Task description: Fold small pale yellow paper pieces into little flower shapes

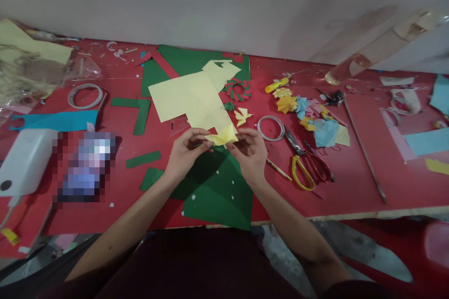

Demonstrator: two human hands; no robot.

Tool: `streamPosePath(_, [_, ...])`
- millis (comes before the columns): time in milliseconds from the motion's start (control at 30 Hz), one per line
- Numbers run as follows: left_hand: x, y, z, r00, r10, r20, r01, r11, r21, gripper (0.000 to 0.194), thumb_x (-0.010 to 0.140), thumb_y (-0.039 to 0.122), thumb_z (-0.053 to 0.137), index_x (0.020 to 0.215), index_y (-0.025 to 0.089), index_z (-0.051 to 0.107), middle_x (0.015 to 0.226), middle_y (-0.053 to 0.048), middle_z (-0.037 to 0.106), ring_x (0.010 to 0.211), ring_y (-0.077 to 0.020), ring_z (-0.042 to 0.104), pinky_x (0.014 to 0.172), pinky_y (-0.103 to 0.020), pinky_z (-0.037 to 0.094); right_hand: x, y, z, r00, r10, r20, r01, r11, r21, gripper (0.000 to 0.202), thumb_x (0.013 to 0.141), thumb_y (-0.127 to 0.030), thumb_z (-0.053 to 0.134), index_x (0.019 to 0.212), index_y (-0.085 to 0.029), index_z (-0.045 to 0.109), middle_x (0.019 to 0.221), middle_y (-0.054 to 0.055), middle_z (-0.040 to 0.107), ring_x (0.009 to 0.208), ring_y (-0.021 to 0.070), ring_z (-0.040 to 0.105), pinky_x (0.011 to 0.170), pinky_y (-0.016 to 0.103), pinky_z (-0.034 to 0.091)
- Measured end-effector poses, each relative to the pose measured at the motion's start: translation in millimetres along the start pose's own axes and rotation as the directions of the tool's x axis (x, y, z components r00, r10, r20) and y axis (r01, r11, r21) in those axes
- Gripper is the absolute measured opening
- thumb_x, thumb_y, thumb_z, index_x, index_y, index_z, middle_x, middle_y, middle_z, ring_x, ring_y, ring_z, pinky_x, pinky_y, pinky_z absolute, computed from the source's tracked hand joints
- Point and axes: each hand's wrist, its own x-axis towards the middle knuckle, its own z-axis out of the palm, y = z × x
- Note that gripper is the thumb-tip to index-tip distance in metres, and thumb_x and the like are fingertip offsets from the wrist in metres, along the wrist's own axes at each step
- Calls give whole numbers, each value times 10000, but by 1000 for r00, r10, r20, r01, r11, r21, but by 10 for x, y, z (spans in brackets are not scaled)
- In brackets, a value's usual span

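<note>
Between my two hands is a small folded piece of pale yellow paper (224, 137), held up over the table. My left hand (185, 149) pinches its left end and my right hand (251, 153) pinches its right end, thumbs toward me. Just beyond lies a large cut sheet of yellow paper (175, 96). Below my hands is a sheet of green paper (220, 196) with tiny white scraps on it. Close to my right hand are a folded yellow paper piece (242, 116) and a red and green paper ring (238, 89).
Yellow- and red-handled scissors (304, 163), a tape roll (271, 128) and several folded colored papers (308, 110) lie on the right. A long stick (366, 149) lies beyond them. On the left are a white device (30, 161), another tape roll (85, 96) and green strips (142, 119).
</note>
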Motion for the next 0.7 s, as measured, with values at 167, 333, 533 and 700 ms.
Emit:
streamPosePath(167, [-45, 23, 24, 998, 65, -24, -65, 998, 17, 191, 797, 254, 760, 965, 214, 678, 875, -12, 719, 740, -130, 696, 728, -282, 602, 18, 46, -2, 996, 92, 3, -91, 981, 169, 384, 717, -203, 825, 1022, -311, 618, 846, -46, 647, 762, 126, 653, 731, 266, 567])
streamPosePath(333, [-65, 49, 42, 994, 103, -30, -102, 994, 22, 237, 763, 292, 787, 950, 202, 672, 919, -27, 717, 733, -135, 699, 694, -273, 603, 40, 14, 32, 980, 197, 25, -192, 915, 355, 389, 644, -192, 865, 952, -300, 653, 820, -64, 636, 708, 96, 611, 703, 228, 545])
streamPosePath(533, [-60, 72, 60, 997, 70, 29, -71, 996, 55, 120, 807, 276, 740, 857, 185, 680, 797, -21, 729, 663, -137, 698, 617, -253, 598, 51, 27, 34, 967, 246, 65, -249, 856, 454, 402, 635, -161, 863, 951, -312, 667, 774, -83, 624, 689, 77, 607, 701, 204, 546])
streamPosePath(700, [-69, 96, 54, 992, 123, 0, -122, 988, 94, 39, 837, 228, 709, 830, 192, 695, 782, -18, 727, 622, -117, 687, 591, -231, 593, 48, 16, 23, 967, 247, 57, -247, 872, 423, 413, 602, -156, 876, 924, -304, 665, 761, -84, 607, 669, 73, 575, 662, 183, 533])
